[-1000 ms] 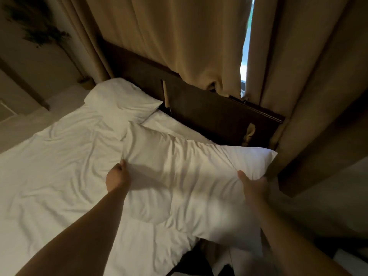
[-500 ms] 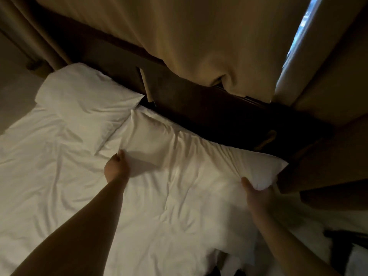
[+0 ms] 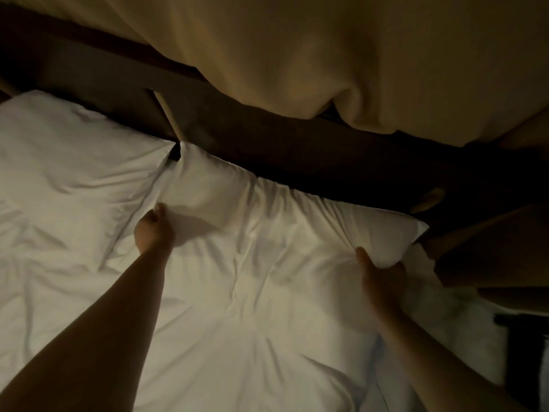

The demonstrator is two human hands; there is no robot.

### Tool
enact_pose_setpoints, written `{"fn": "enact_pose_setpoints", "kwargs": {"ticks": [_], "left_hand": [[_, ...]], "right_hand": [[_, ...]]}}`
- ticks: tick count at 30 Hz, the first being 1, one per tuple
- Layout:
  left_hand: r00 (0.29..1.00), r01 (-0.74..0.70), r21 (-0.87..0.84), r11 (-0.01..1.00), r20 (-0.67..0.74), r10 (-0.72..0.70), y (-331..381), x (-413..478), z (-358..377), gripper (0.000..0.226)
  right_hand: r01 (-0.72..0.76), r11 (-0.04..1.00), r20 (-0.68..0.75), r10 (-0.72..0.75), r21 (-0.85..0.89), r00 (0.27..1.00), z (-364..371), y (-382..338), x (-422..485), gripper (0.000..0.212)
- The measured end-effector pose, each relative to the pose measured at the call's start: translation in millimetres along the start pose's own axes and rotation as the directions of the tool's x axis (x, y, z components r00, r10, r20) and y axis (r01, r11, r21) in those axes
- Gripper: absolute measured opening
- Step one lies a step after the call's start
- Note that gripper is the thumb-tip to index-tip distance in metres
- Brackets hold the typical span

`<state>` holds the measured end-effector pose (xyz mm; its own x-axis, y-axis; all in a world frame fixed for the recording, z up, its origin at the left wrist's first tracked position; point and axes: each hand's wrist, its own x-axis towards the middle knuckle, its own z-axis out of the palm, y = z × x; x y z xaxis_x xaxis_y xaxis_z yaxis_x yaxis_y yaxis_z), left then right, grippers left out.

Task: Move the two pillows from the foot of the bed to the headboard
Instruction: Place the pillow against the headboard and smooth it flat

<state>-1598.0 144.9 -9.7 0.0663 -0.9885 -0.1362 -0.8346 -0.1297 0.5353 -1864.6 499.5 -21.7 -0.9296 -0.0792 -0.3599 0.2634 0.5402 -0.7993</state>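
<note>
Two white pillows lie along the dark wooden headboard [image 3: 282, 150]. The left pillow [image 3: 68, 162] rests flat at the far left. The right pillow [image 3: 285, 221] lies beside it, its far edge against the headboard and its left corner touching the left pillow. My left hand [image 3: 153, 230] pinches the right pillow's near left corner. My right hand [image 3: 380, 275] grips its near right corner, bunching the fabric. Both forearms reach in from below.
Beige curtains [image 3: 297, 55] hang over the headboard's top. Crumpled white bedding [image 3: 208, 337] covers the mattress under my arms. The bed's right edge drops off near a dark object [image 3: 523, 322] at the lower right. Dim light hides the far right side.
Both hands pushed the right pillow forward until it met the headboard and the left pillow. The camera leaned closer and lower over the bed.
</note>
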Motion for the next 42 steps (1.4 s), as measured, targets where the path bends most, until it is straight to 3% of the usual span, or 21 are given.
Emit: {"fn": "enact_pose_setpoints", "kwargs": {"ticks": [6, 11, 16, 19, 21, 23, 27, 28, 31, 34, 38, 42], "left_hand": [[0.999, -0.009, -0.068, 0.998, -0.051, 0.005, -4, 45, 21, 0.073], [0.963, -0.107, 0.151, 0.983, 0.261, 0.065, -24, 54, 45, 0.051], [0.956, -0.139, 0.203, 0.969, 0.283, 0.078, -50, 44, 64, 0.053], [0.956, -0.293, 0.306, 0.906, 0.106, 0.274, -52, 27, 75, 0.061], [0.897, -0.43, 0.339, 0.837, 0.061, 0.437, -41, 8, 83, 0.062], [0.82, -0.565, 0.317, 0.762, 0.111, 0.562, -17, -15, 96, 0.06], [0.671, -0.74, 0.217, 0.636, 0.299, 0.679, 25, -56, 123, 0.059], [0.67, -0.74, 0.208, 0.64, 0.319, 0.671, 24, -60, 128, 0.059], [0.781, -0.616, 0.242, 0.75, 0.311, 0.541, 3, -54, 133, 0.06], [0.839, -0.539, 0.304, 0.786, 0.273, 0.47, -18, -41, 132, 0.06], [0.904, -0.416, 0.3, 0.859, 0.24, 0.354, -23, -30, 127, 0.061], [0.917, -0.392, 0.299, 0.87, 0.206, 0.342, -9, -34, 127, 0.06]], "right_hand": [[-0.021, 0.999, -0.021, 0.021, -0.026, 1.0, 16, 11, 21, 0.082], [-0.188, 0.976, -0.015, 0.187, -0.111, 0.982, 19, 28, 39, 0.107], [-0.229, 0.933, 0.012, 0.241, -0.278, 0.97, 14, 32, 51, 0.108], [0.036, 0.87, -0.036, -0.061, -0.491, 0.997, 21, 34, 53, 0.093], [0.267, 0.757, 0.016, -0.321, -0.596, 0.947, 35, 29, 49, 0.082], [0.427, 0.646, 0.127, -0.457, -0.633, 0.88, 55, 19, 41, 0.075], [0.618, 0.499, 0.362, -0.518, -0.608, 0.775, 88, 10, 29, 0.066], [0.629, 0.484, 0.384, -0.514, -0.608, 0.767, 91, 14, 34, 0.065], [0.608, 0.457, 0.4, -0.475, -0.649, 0.784, 81, 33, 61, 0.067], [0.567, 0.404, 0.369, -0.47, -0.718, 0.802, 56, 55, 93, 0.069], [0.428, 0.487, 0.328, -0.281, -0.761, 0.902, 32, 74, 115, 0.075], [0.426, 0.505, 0.217, -0.42, -0.751, 0.881, 42, 63, 106, 0.065]]}}
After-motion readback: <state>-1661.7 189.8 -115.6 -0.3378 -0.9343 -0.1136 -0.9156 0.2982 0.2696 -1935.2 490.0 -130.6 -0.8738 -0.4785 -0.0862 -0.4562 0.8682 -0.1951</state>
